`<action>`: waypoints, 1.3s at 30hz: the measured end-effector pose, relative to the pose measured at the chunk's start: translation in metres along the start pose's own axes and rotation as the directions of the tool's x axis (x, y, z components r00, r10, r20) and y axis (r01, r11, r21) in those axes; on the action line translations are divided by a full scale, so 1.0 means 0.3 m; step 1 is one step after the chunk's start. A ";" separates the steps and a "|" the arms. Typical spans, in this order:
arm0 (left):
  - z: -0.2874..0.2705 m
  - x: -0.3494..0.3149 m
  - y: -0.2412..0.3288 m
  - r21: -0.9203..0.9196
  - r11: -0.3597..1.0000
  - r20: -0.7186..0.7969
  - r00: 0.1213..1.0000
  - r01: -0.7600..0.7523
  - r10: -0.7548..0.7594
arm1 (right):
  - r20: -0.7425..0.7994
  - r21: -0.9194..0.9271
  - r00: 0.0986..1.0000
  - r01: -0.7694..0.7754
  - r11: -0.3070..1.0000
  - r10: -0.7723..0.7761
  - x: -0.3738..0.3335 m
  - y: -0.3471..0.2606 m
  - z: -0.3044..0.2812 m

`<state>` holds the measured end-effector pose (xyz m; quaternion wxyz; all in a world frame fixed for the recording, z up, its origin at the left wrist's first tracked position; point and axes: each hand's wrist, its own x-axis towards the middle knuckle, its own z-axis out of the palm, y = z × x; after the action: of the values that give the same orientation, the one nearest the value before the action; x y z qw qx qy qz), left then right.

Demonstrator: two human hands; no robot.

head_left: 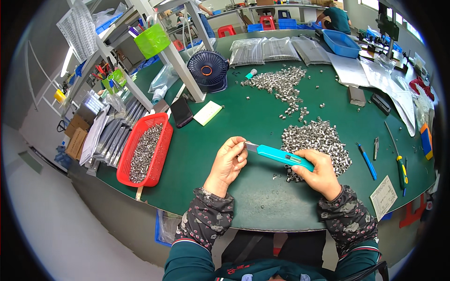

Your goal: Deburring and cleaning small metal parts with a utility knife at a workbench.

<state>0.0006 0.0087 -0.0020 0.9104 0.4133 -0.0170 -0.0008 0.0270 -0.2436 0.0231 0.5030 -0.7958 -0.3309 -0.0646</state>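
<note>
Beyond dark-green shirt (pixel 258 266), lower frame, steady slim teal plastic knife (pixel 275 154) gripped in right hand (pixel 320 172), guarding pinched left hand (pixel 228 163).

1 turquoise utility knife (pixel 277 153), blade (pixel 251 147) out leftward, handle (pixel 272 152) aslant, partly over silvery metal rings (pixel 318 139)

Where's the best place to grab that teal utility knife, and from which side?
Probably by the right end of its long teal handle, coming from the right, as the right hand does: the blade sits at the left end, near the left hand.
</note>
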 end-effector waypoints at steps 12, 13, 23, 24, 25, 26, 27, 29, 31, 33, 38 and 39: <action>0.004 -0.002 -0.005 0.081 0.997 0.011 1.000 -0.001 0.000 | 0.019 -0.005 1.000 -0.006 1.000 0.007 -0.003 0.004 0.000; 0.006 -0.001 -0.006 0.080 0.997 0.012 1.000 0.001 -0.002 | 0.010 -0.007 1.000 0.000 1.000 0.001 -0.004 0.004 0.001; 0.017 -0.004 0.004 0.091 0.996 -0.048 0.999 -0.008 0.012 | -0.024 -0.008 0.999 -0.032 0.999 0.032 -0.003 0.006 0.000; 0.013 -0.003 0.002 0.075 0.997 -0.023 1.000 -0.011 0.013 | -0.019 -0.023 1.000 -0.025 0.999 0.024 -0.004 0.004 -0.001; 0.016 -0.002 0.001 0.076 0.997 -0.021 1.000 -0.011 0.012 | -0.012 -0.038 1.000 -0.017 0.999 0.017 -0.005 0.003 -0.002; 0.018 -0.002 0.002 0.107 0.994 -0.027 1.000 -0.013 0.016 | -0.013 -0.037 1.000 -0.017 0.999 0.016 -0.005 0.002 -0.002; 0.020 -0.003 0.002 0.139 0.990 -0.032 0.999 -0.016 0.020 | -0.006 -0.030 1.000 -0.023 0.999 0.023 -0.005 0.001 -0.001; 0.016 -0.002 0.000 0.158 0.987 -0.037 0.999 -0.030 0.037 | -0.001 -0.023 1.000 -0.030 0.999 0.030 -0.004 0.000 -0.001; 0.011 0.000 -0.005 0.177 0.983 -0.041 0.998 -0.045 0.053 | 0.007 -0.021 0.999 -0.039 0.999 0.039 -0.004 0.001 -0.001; 0.007 0.005 -0.010 0.177 0.983 -0.024 0.998 -0.045 0.050 | 0.010 -0.026 0.999 -0.041 0.999 0.041 -0.004 0.003 -0.003; 0.016 0.001 -0.005 0.183 0.982 -0.024 0.999 -0.040 0.045 | 0.031 -0.015 0.998 -0.060 0.998 0.060 -0.002 0.005 -0.002; 0.017 0.000 -0.004 0.183 0.982 -0.022 0.999 -0.040 0.045 | 0.029 -0.027 0.998 -0.047 0.999 0.048 -0.003 0.008 -0.001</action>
<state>0.0004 0.0040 0.0004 0.8688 0.4943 -0.0139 0.0255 0.0278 -0.2448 0.0210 0.4891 -0.8108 -0.3184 -0.0450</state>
